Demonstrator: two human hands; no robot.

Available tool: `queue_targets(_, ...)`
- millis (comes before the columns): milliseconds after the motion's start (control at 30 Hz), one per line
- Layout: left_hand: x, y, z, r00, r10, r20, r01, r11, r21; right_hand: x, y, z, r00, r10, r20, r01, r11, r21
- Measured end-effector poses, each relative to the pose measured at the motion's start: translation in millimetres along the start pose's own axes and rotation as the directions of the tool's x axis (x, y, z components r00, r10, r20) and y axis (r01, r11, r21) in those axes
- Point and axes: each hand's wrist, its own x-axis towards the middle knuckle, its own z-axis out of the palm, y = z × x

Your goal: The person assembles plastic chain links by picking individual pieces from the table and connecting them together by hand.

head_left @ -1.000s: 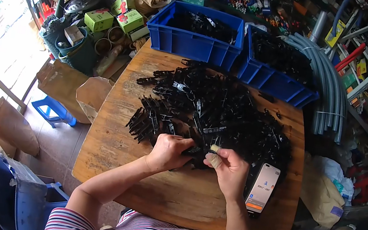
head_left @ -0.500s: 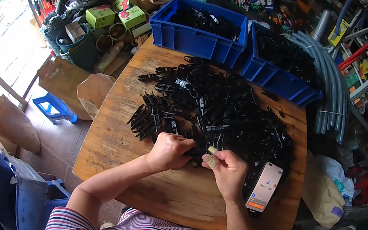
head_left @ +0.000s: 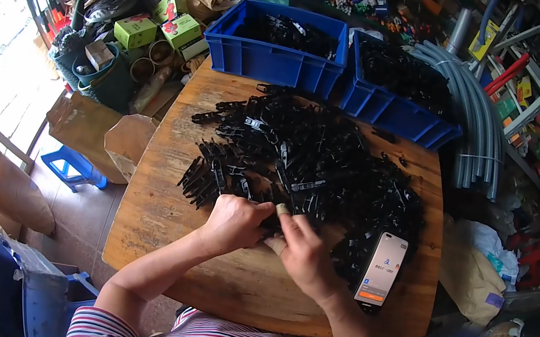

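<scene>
A large heap of black plastic clip-like pieces (head_left: 330, 157) covers the middle of the wooden table (head_left: 156, 221). At the heap's near edge my left hand (head_left: 239, 222) is closed, thumb pointing right, around a black plastic piece (head_left: 270, 222) that is mostly hidden by the fingers. My right hand (head_left: 304, 250) meets it from the right, its fingers closed on the same piece. Beige tape wraps the tips of the right thumb and index finger. A phone (head_left: 382, 271) with a lit screen lies to the right of my right hand, against the heap.
Two blue crates (head_left: 271, 60) (head_left: 398, 119) holding more black pieces stand at the table's far edge. Grey pipe coils (head_left: 483, 127) are at the right. On the left are a blue stool (head_left: 72, 166), paper sacks (head_left: 85, 129) and green boxes (head_left: 137, 31).
My right hand has moved left and turned inward, its fingertips now meeting the left hand. The left hand stays nearly in place. The whole view has shifted slightly.
</scene>
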Motion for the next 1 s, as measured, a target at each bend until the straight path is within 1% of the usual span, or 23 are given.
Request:
queue_targets(67,-2.2,-2.7,2.7,0.997,-0.015,0.070,0.015,1.000,-0.004,-6.3,-4.1,-0.5,0.992,-0.044,0.120,0.064,0.984,-0.164)
queue_targets(100,-5.2,-3.7,10.6,0.997,0.020,0.074,-0.020,1.000,-0.011,-8.1,-2.2,-1.9,0.974,-0.103,0.201,0.168,0.925,-0.342)
queue_targets(200,-6.3,8.7,16.2,0.971,-0.115,0.208,0.077,0.980,0.183,-12.0,-0.4,6.9,0.935,-0.081,0.346,0.272,0.790,-0.549)
queue_targets(233,-5.1,12.6,13.0,0.954,-0.142,0.263,0.101,0.982,0.161,-10.6,0.4,5.2,0.930,-0.073,0.359,0.275,0.787,-0.553)
queue_targets(300,-1.9,20.0,-0.9,0.956,-0.119,0.269,0.126,0.992,-0.010,-8.7,3.7,-3.1,0.920,-0.051,0.388,0.279,0.781,-0.559)
queue_targets(333,0.8,23.3,-12.1,0.956,-0.111,0.270,0.141,0.986,-0.094,-5.0,8.7,-12.1,0.942,-0.018,0.335,0.186,0.859,-0.478)
queue_targets(367,4.5,16.5,-22.9,0.948,-0.095,0.304,0.182,0.945,-0.272,-2.4,10.9,-21.4,0.957,0.083,0.279,0.099,0.809,-0.580)
queue_targets(400,6.9,-0.8,-22.7,0.966,-0.132,0.221,0.190,0.946,-0.263,-1.4,15.0,-30.0,0.962,0.175,0.212,0.012,0.743,-0.669)
queue_targets(433,12.8,-14.9,-26.5,0.980,-0.195,0.044,0.198,0.917,-0.345,-8.7,30.0,-33.4,0.941,0.274,0.197,-0.045,0.680,-0.732)
queue_targets(467,28.3,-26.8,-37.3,0.955,-0.291,0.060,0.287,0.848,-0.445,-18.5,48.4,-32.4,0.914,0.368,0.171,-0.097,0.607,-0.789)
queue_targets(500,49.2,-37.9,-53.4,0.953,-0.303,0.007,0.277,0.860,-0.430,-25.4,62.9,-30.2,0.893,0.414,0.174,-0.124,0.600,-0.790)
queue_targets(533,79.5,-51.6,-64.4,0.929,-0.335,-0.157,0.251,0.882,-0.398,-29.6,72.8,-27.1,0.869,0.462,0.177,-0.152,0.590,-0.793)
queue_targets(567,116.7,-71.6,-76.3,0.930,-0.235,-0.281,0.087,0.886,-0.455,-29.3,76.0,-24.9,0.872,0.459,0.172,-0.164,0.604,-0.780)
queue_targets(600,158.0,-91.5,-89.2,0.886,-0.110,-0.450,-0.036,0.952,-0.303,-29.4,79.6,-23.4,0.877,0.450,0.166,-0.167,0.611,-0.774)
queue_targets(633,196.4,-107.4,-108.1,0.878,-0.056,-0.475,0.017,0.996,-0.086,-30.8,82.7,-22.2,0.881,0.446,0.159,-0.174,0.617,-0.768)
queue_targets(667,225.5,-123.5,-115.7,0.849,-0.108,-0.517,0.094,0.994,-0.052,-32.8,83.6,-21.8,0.883,0.446,0.149,-0.186,0.623,-0.760)
queue_targets(733,241.4,-142.4,-125.5,0.947,-0.072,-0.314,0.125,0.980,0.152,-31.9,80.2,-24.8,0.900,0.416,0.132,-0.193,0.651,-0.734)
queue_targets(767,236.7,-131.7,-117.5,0.988,-0.085,-0.128,0.117,0.958,0.261,-32.1,78.5,-27.2,0.908,0.399,0.126,-0.194,0.667,-0.719)
queue_targets(833,186.9,-89.5,-89.6,0.963,-0.213,0.164,0.135,0.910,0.391,-37.0,78.4,-31.7,0.917,0.386,0.105,-0.241,0.744,-0.623)
queue_targets(867,159.3,-74.4,-69.5,0.964,-0.135,0.228,-0.054,0.741,0.669,-36.0,78.1,-34.4,0.922,0.377,0.092,-0.261,0.779,-0.570)
queue_targets(900,136.0,-55.7,-55.1,0.856,-0.364,0.368,0.091,0.806,0.585,-31.0,70.8,-40.7,0.935,0.352,0.044,-0.299,0.850,-0.434)
queue_targets(967,89.5,-85.6,1.1,0.978,-0.100,0.183,0.006,0.891,0.453,-18.6,58.2,-48.2,0.932,0.361,0.029,-0.353,0.925,-0.141)
queue_targets(1000,83.1,-91.1,11.0,0.988,-0.065,0.138,0.010,0.930,0.369,-14.9,53.3,-48.7,0.929,0.369,0.029,-0.370,0.929,0.011)
